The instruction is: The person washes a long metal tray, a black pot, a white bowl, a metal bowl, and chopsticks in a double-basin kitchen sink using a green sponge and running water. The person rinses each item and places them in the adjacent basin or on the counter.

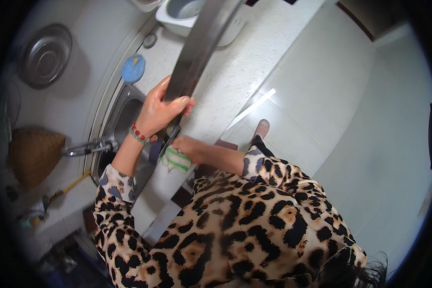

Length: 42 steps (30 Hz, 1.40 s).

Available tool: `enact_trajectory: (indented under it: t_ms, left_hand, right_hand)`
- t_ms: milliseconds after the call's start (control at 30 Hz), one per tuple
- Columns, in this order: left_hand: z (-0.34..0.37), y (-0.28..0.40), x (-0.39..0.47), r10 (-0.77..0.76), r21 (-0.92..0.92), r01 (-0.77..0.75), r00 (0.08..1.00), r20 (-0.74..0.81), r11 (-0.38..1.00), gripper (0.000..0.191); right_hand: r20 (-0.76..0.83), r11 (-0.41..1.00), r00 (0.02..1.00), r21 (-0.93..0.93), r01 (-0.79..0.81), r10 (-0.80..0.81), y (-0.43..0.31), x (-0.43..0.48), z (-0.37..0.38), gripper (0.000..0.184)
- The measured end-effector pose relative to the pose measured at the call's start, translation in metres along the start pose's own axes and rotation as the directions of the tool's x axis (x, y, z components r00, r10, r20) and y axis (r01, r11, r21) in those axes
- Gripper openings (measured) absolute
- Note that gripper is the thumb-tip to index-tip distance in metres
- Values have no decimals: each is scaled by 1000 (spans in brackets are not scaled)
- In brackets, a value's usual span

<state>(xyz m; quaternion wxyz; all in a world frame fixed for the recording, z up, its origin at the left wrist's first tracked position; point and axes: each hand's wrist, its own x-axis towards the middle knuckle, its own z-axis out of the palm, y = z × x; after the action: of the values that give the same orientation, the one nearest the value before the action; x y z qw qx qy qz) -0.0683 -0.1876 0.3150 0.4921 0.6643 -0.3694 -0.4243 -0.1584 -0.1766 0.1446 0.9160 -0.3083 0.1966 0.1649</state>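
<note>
A long, shiny dark metal panel (198, 46) rises at a slant from over the sink toward the top edge of the view. Around its edge my left hand (165, 106) is closed, with the thumb on the near face; a beaded bracelet circles that wrist. Lower down, my right hand (189, 148) grips a white cloth with green stripes (176, 160) beside the panel's lower end. Whether the cloth touches the panel there, I cannot tell. Behind my left forearm lies a steel sink (126, 108), partly hidden.
A chrome faucet (93, 147) reaches over the sink. On the speckled white countertop (234, 75) are a blue sponge (133, 68), a small round grey lid (149, 41) and a white appliance (181, 25). A metal strainer (45, 55) and a woven basket (36, 154) hang on the wall.
</note>
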Motion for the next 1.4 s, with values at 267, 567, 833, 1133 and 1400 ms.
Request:
enact_trajectory:
  t_ms: [267, 567, 833, 1133, 1400]
  left_hand:
    - [-23, -32, -30, -114, -8, 114, 993, 30, 993, 31]
    - [-43, -41, -45, -149, -58, 148, 989, -4, 987, 42]
    - [-63, -58, -60, -171, 10, 171, 985, -16, 985, 41]
    - [-72, -98, -67, -335, -93, 360, 918, 213, 928, 34]
    - [-100, -125, -75, -454, 310, 353, 813, 366, 883, 39]
  right_hand:
    - [208, 979, 975, -171, 115, -78, 24, 26, 15, 16]
    - [410, 158, 759, -822, 548, -506, 53, 67, 6, 10]
    - [149, 335, 696, -794, 508, -702, -27, 47, -79, 30]
    - [-13, 699, 748, -368, 613, -663, -157, -45, -104, 86]
    - [-301, 728, 663, -285, 623, -686, -124, -46, -104, 55]
